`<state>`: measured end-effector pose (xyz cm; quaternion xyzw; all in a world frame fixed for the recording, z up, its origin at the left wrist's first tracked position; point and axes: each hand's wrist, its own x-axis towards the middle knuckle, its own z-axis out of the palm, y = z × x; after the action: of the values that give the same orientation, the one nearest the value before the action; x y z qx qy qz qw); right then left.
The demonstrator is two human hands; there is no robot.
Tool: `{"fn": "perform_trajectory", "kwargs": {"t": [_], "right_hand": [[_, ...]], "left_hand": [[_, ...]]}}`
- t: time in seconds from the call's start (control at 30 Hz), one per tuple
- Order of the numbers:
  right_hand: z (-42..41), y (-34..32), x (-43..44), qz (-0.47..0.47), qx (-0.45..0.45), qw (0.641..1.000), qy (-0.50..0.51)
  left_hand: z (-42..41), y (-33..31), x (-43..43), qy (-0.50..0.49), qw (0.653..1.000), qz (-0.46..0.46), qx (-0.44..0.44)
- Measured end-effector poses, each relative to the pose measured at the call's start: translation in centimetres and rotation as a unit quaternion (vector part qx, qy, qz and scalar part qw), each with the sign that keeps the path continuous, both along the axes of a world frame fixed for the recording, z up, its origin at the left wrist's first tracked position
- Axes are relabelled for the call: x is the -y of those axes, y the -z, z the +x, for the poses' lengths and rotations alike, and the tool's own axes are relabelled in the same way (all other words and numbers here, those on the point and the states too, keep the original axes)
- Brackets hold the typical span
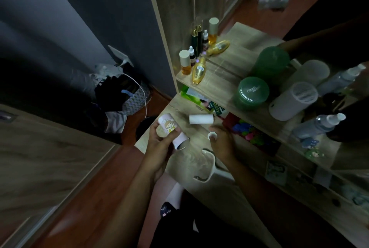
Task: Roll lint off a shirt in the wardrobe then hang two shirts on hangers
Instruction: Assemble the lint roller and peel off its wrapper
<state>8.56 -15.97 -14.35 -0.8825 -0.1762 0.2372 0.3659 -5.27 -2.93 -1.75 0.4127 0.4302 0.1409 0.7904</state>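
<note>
Wood-grain shelving (pixel 211 81) filled the dim frame, and a person stood over its lower ledge with both hands at work. Judged from this moment, the likeliest mishap was the loose white roll (pixel 201 119) rolling off the ledge to the floor, since it lay unsecured on its side just beyond the hands; a nudge from either wrist would do it. The white handle frame (pixel 209 167) lay near the ledge's front edge under the right forearm and could be swept off the same way. No shirt or hanger was visible, so the rolling had not begun.

The left hand (pixel 162 143) was closed around a pale lint-roller cover printed with a cartoon figure (pixel 168 127), fingers wrapped over its side and thumb pressed across it, held above the ledge. The right hand (pixel 221 141) rested low over the ledge, its fingertips (pixel 214 130) pinched on a small white ring-shaped cap (pixel 211 135); how tightly could not be told in the blur.
</note>
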Motion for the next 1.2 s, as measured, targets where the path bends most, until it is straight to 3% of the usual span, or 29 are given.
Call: {"fn": "perform_trajectory", "kwargs": {"t": [0.27, 0.47, 0.6, 0.67, 0.73, 0.87, 1.03, 1.2], "right_hand": [[0.6, 2.5, 0.0, -0.091, 0.059, 0.99, -0.086], [0.4, 3.9, 0.3, -0.111, 0.063, 0.99, -0.065], [0.6, 3.0, -0.3, -0.086, 0.009, 0.994, -0.064], [0.3, 1.3, -1.0, -0.025, -0.043, 0.998, -0.025], [0.0, -1.3, -1.4, 0.121, -0.135, 0.983, 0.036], [-1.4, -7.1, -1.6, 0.252, -0.23, 0.94, -0.007], [-3.2, -10.3, -2.2, 0.303, -0.216, 0.926, -0.06], [-3.3, -11.0, -2.6, 0.309, -0.202, 0.928, -0.043]], "left_hand": [[0.0, 0.0, 0.0, -0.065, 0.989, -0.127, 0.033], [-0.3, 0.5, -0.5, -0.07, 0.989, -0.13, 0.031], [-0.3, 0.7, -0.8, -0.082, 0.988, -0.126, 0.029], [-0.4, 0.7, -1.1, -0.094, 0.987, -0.126, 0.026], [-0.4, 0.9, -1.3, -0.1, 0.988, -0.118, 0.023], [-0.6, 1.4, -1.7, -0.098, 0.99, -0.104, 0.019], [-0.5, 1.3, -1.4, -0.062, 0.995, -0.08, 0.016], [-0.1, 0.9, -0.9, -0.052, 0.996, -0.066, 0.007]]}}
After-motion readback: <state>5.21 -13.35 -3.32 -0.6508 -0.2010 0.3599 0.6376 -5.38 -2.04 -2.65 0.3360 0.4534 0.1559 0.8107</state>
